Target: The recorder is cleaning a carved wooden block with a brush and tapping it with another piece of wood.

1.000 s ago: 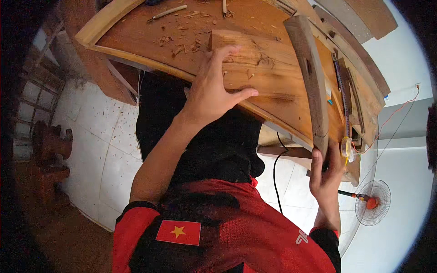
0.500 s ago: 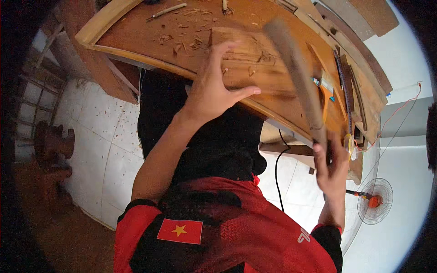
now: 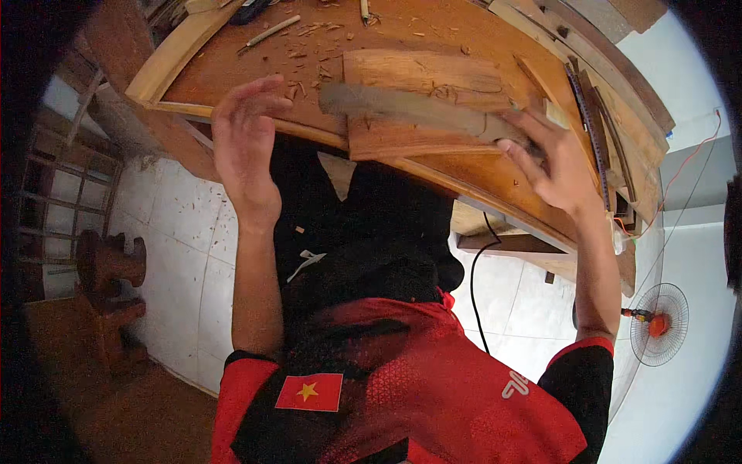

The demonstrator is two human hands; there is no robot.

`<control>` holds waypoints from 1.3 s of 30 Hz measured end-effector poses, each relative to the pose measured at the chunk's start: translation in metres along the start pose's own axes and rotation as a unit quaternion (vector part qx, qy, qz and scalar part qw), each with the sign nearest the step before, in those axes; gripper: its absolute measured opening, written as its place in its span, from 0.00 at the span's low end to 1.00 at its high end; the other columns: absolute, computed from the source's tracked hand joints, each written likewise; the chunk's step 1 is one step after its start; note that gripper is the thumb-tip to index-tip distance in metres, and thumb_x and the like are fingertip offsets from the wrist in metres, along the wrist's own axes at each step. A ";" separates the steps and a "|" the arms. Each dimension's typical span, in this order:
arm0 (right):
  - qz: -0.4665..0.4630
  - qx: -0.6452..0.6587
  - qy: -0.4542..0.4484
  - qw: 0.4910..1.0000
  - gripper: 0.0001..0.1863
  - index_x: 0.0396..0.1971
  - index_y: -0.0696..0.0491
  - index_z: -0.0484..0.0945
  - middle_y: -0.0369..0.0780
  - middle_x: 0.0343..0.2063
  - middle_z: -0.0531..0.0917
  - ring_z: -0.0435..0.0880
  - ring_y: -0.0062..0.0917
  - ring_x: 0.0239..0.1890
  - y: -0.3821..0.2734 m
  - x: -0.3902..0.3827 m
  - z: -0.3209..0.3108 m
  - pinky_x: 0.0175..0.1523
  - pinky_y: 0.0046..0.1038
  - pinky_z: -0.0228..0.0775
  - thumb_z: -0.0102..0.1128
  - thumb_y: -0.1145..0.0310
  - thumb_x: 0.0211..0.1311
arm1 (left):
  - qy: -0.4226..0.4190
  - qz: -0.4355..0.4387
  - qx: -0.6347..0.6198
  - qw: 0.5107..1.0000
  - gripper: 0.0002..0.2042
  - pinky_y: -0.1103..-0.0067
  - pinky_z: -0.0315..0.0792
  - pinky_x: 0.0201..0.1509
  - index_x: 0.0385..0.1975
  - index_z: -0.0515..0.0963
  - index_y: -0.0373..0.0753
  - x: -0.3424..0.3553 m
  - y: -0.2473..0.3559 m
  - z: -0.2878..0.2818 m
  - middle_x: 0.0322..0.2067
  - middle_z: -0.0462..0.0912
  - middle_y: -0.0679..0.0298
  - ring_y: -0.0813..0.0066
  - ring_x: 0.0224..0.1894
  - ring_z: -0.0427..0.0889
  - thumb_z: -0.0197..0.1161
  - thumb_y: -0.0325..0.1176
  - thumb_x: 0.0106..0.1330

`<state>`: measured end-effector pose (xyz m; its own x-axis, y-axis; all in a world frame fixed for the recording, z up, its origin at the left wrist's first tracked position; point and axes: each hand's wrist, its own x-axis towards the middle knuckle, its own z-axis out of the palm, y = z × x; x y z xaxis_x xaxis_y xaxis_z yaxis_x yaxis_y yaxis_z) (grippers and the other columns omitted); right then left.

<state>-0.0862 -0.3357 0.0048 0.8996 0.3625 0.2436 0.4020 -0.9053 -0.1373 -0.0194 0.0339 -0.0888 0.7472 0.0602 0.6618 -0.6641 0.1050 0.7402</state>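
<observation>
In my right hand (image 3: 545,158) is a long greyish-brown wooden stick (image 3: 413,110), gripped by its right end. It lies nearly level, slightly curved, its free end pointing left over the bench. Below the stick is a flat wooden board (image 3: 410,143) at the bench edge, with curled shavings on it. My left hand (image 3: 251,151) is raised at the front edge of the bench, left of the stick's free end and apart from it. Its fingers are spread, somewhat smeared by motion, and hold nothing.
Wood shavings lie scattered over the brown workbench (image 3: 224,73). Two thin-handled tools, one of them a chisel-like tool (image 3: 269,34), rest at the back. Long wood strips (image 3: 610,147) line the right side. A fan (image 3: 658,325) stands at right; a black cable (image 3: 473,298) hangs below.
The stick has swung from steeply upright to nearly level, its free end moving left and down. My right hand has risen over the bench. My left hand has moved left, away from the board.
</observation>
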 end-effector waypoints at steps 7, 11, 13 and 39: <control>0.081 0.019 -0.033 0.996 0.22 0.53 0.60 0.83 0.52 0.42 0.87 0.88 0.44 0.39 -0.013 0.002 -0.010 0.45 0.37 0.79 0.67 0.58 0.69 | -0.048 -0.052 0.032 0.997 0.26 0.60 0.68 0.73 0.69 0.69 0.42 -0.003 -0.002 0.003 0.66 0.75 0.52 0.57 0.66 0.76 0.65 0.40 0.74; 0.003 0.052 0.085 0.995 0.22 0.52 0.60 0.83 0.52 0.42 0.87 0.88 0.47 0.38 0.004 -0.005 -0.004 0.43 0.37 0.80 0.67 0.58 0.68 | -0.181 0.025 0.250 0.951 0.49 0.59 0.60 0.78 0.69 0.70 0.39 0.004 0.007 0.014 0.69 0.73 0.52 0.53 0.73 0.69 0.86 0.50 0.46; -0.005 -0.006 -0.002 1.000 0.20 0.52 0.59 0.83 0.52 0.41 0.87 0.89 0.47 0.40 -0.006 -0.001 -0.008 0.45 0.38 0.79 0.67 0.60 0.69 | -0.188 0.036 0.295 0.936 0.49 0.58 0.61 0.77 0.69 0.70 0.39 0.003 0.001 0.021 0.68 0.74 0.51 0.53 0.72 0.71 0.85 0.53 0.47; -0.009 0.017 0.002 1.000 0.19 0.52 0.60 0.82 0.51 0.43 0.88 0.89 0.43 0.34 0.015 -0.008 0.008 0.44 0.38 0.79 0.67 0.62 0.69 | -0.247 0.073 0.385 0.886 0.57 0.47 0.53 0.80 0.74 0.66 0.51 0.017 -0.028 0.024 0.77 0.63 0.58 0.49 0.76 0.64 0.83 0.65 0.40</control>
<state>-0.0864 -0.3505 -0.0068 0.8914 0.3779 0.2501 0.4239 -0.8905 -0.1654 0.0115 0.0077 -0.0955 0.6757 -0.4441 0.5884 -0.7153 -0.5878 0.3778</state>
